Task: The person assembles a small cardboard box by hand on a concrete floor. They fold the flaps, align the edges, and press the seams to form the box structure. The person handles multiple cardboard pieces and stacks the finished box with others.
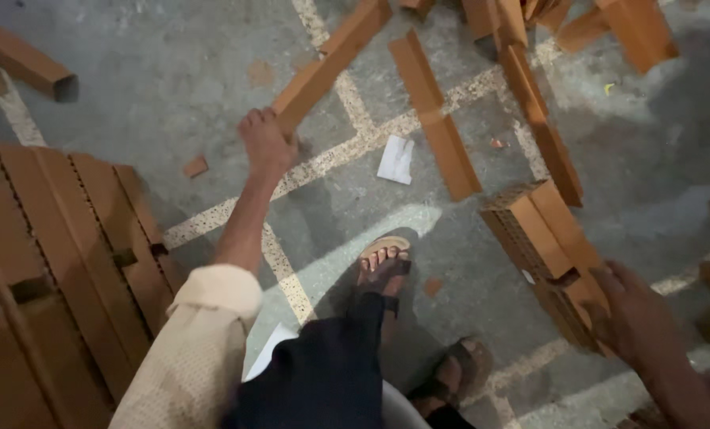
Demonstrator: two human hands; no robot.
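Note:
My left hand [265, 141] is closed around the near end of a long brown cardboard angle strip [333, 63] that slants up toward the top of the view, raised off the floor. My right hand [634, 314] rests on a thick bundle of stacked cardboard angle pieces [542, 230] at the lower right, fingers spread over its near end. My sandalled feet [383, 262] stand on the grey floor between the two hands.
A large stack of cardboard angle strips [61, 270] fills the left side. Loose strips [436, 115] lie scattered on the floor at the top, another [21, 57] at top left. A white paper scrap [395, 159] and small cardboard bits lie on the floor.

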